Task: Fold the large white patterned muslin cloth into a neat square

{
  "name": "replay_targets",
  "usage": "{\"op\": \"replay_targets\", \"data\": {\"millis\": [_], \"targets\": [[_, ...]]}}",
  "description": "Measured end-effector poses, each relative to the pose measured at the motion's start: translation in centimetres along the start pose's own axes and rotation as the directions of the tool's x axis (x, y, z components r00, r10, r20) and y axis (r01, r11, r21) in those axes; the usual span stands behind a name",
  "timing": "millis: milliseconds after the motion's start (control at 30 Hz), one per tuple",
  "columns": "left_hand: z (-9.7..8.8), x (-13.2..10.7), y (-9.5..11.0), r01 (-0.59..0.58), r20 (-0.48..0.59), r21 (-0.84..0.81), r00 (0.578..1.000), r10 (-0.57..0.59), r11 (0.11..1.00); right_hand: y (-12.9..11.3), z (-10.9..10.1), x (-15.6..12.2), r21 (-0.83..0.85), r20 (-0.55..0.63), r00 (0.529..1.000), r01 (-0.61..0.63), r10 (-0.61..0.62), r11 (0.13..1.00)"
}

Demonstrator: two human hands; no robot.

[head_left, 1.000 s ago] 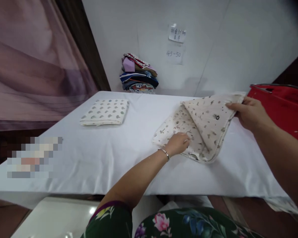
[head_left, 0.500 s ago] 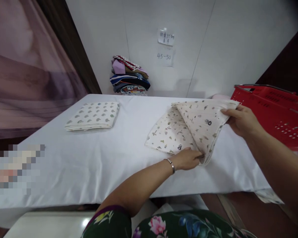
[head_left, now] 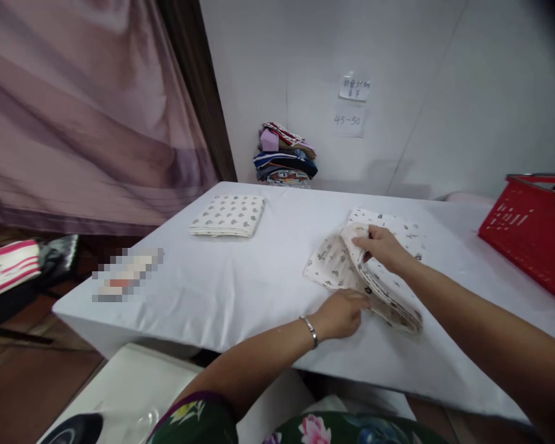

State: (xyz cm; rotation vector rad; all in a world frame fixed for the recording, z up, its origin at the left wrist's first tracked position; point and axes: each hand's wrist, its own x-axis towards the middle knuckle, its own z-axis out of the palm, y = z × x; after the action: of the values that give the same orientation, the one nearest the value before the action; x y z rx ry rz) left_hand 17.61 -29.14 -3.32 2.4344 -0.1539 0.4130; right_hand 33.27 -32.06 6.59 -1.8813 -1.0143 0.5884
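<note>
Two bare hands work at one patterned cloth [head_left: 342,265], which lies on the white table cover [head_left: 277,283], right of its middle. The right hand [head_left: 383,246] has the raised edge gripped between thumb and fingers. The fingers of the left hand [head_left: 340,314] meet the cloth's near side, the forefinger reaching out along it; whether they pinch the fabric or only press on it, I cannot tell.

The likeliest trouble is slipping layers: the right hand has only a small part of the edge, so the hanging sheets could slide apart and leave the borders uneven. A light press from the left hand might also let the lower part drag over the smooth cover, and the curled bend could settle as a crease.

The cloth is off-white and thin, printed with small grey, green and dark motifs. Its lifted part curls over in several layers — edges showing like pages — while a corner lies flat to the left and another part spreads behind the right hand.

Farther out, a folded cloth [head_left: 229,214] sits to the left, well apart — and a red basket [head_left: 531,234] stands at the right.
</note>
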Motion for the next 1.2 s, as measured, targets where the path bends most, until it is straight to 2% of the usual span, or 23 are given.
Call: {"op": "replay_targets", "data": {"millis": [67,133,167,233,300,333,400,500,567,600,667,733,800,867,967,1200], "targets": [[-1.8,-1.7,-1.4,0.154,-0.115,0.029,0.982,-0.150,0.988,0.4,2.3,0.3,-0.226,0.069,0.998,0.023,-0.007,0.974],[-3.6,-3.2,-2.8,0.330,-0.254,0.053,0.917,-0.307,0.943,0.8,4.4,0.3,-0.375,0.116,0.993,0.066,-0.024,0.925],[-4.3,-3.8,-3.5,0.422,-0.327,0.052,0.863,-0.384,0.905,0.9,5.4,0.2,-0.414,0.132,0.991,0.089,-0.037,0.906],[-5.5,-4.6,-4.6,0.593,-0.438,0.018,0.729,-0.526,0.805,1.4,6.9,0.1,-0.478,0.153,0.986,0.134,-0.068,0.868],[-6.1,-4.8,-5.3,0.715,-0.456,-0.027,0.613,-0.645,0.698,1.9,8.0,0.1,-0.540,0.176,0.980,0.178,-0.096,0.823],[-6.3,-4.7,-5.6,0.753,-0.434,-0.032,0.582,-0.688,0.657,2.1,8.4,0.1,-0.564,0.189,0.976,0.196,-0.105,0.802],[-6.4,-4.0,-5.9,0.786,-0.375,0.000,0.573,-0.729,0.618,2.5,8.8,0.1,-0.597,0.213,0.970,0.225,-0.119,0.770],[-6.2,-2.6,-6.0,0.783,-0.333,0.079,0.604,-0.724,0.617,2.6,8.7,0.0,-0.622,0.234,0.963,0.252,-0.132,0.741],[-5.9,-1.8,-6.1,0.773,-0.338,0.068,0.613,-0.714,0.631,2.2,8.1,-0.2,-0.626,0.234,0.961,0.263,-0.144,0.734],[-5.8,-1.5,-6.3,0.771,-0.339,0.022,0.605,-0.720,0.637,1.9,7.8,-0.4,-0.625,0.221,0.963,0.262,-0.155,0.735],[-5.5,-1.1,-6.7,0.757,-0.300,-0.178,0.567,-0.767,0.629,1.3,7.1,-0.7,-0.629,0.154,0.969,0.248,-0.195,0.737],[-5.2,-1.0,-7.2,0.700,-0.218,-0.450,0.517,-0.828,0.555,1.0,6.7,-1.2,-0.656,0.062,0.966,0.229,-0.251,0.719],[-4.8,-1.2,-7.6,0.607,-0.162,-0.638,0.495,-0.853,0.473,1.1,7.1,-1.7,-0.707,0.035,0.961,0.217,-0.274,0.673],[-4.4,-1.5,-7.8,0.538,-0.172,-0.701,0.511,-0.842,0.469,1.5,8.1,-2.1,-0.738,0.113,0.963,0.246,-0.245,0.628],[-4.1,-1.9,-7.6,0.490,-0.221,-0.699,0.546,-0.808,0.522,2.1,9.5,-2.3,-0.734,0.231,0.952,0.305,-0.199,0.606],[-4.6,-2.1,-6.8,0.438,-0.242,-0.721,0.566,-0.788,0.536,2.2,10.0,-2.0,-0.758,0.221,0.954,0.300,-0.204,0.580]]}}
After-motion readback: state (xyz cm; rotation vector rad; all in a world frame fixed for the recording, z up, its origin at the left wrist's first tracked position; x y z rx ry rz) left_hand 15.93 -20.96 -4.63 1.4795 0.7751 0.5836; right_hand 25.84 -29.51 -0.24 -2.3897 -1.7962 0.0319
